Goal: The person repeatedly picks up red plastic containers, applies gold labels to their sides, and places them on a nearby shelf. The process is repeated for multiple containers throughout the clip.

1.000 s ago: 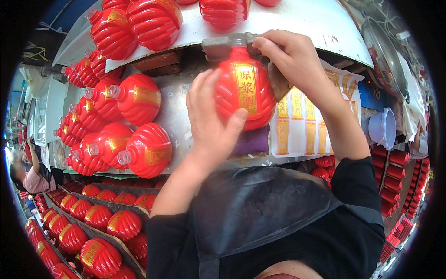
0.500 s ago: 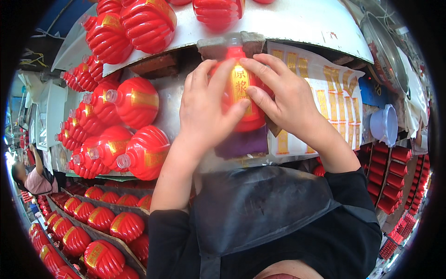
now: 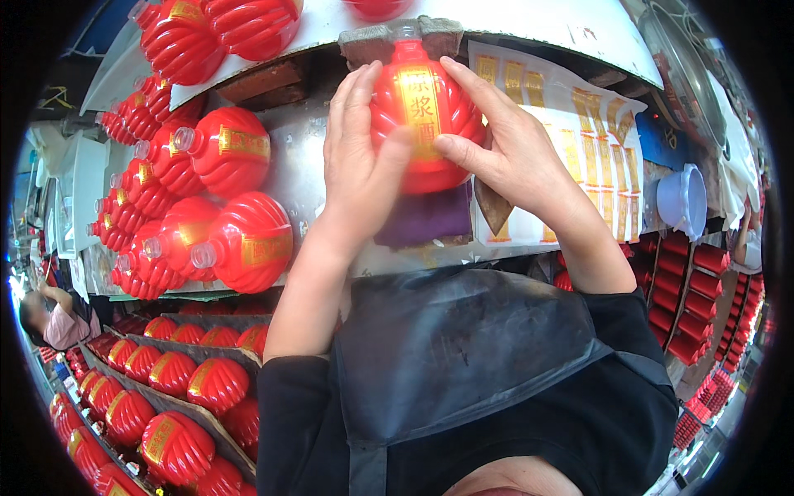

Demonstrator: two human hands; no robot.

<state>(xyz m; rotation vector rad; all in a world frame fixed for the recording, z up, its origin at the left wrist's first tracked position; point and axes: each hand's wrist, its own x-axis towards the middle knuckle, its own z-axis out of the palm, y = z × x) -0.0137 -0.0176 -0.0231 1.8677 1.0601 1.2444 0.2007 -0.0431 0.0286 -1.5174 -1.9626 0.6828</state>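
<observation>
A red ribbed bottle (image 3: 434, 175) with a clear neck lies on its back in front of me, its neck resting on a grey block (image 3: 360, 46). Down its upper face runs a gold label (image 3: 423, 112) with red lettering. My left hand (image 3: 357, 157) lies along the bottle's left side, thumb bent in over the label's lower part and slightly blurred. On the other side my right hand (image 3: 514, 147) curves around the bottle, thumb at the label's right edge. Beneath the bottle's base is a purple cloth (image 3: 426, 225). A brown pointed piece (image 3: 494, 213) shows under my right hand.
To the right lies a white sheet of gold labels (image 3: 571, 157), with a pale blue bucket (image 3: 682, 201) beyond it. Several labelled red bottles (image 3: 236, 153) crowd the left; more sit in rows of crates (image 3: 182, 355) below. A white raised board (image 3: 529, 33) spans the back. Another person (image 3: 59, 310) is far left.
Both hands have spread from the label's top toward the bottle's sides, uncovering more of the label and red body. The whole view has shifted slightly, so things appear higher.
</observation>
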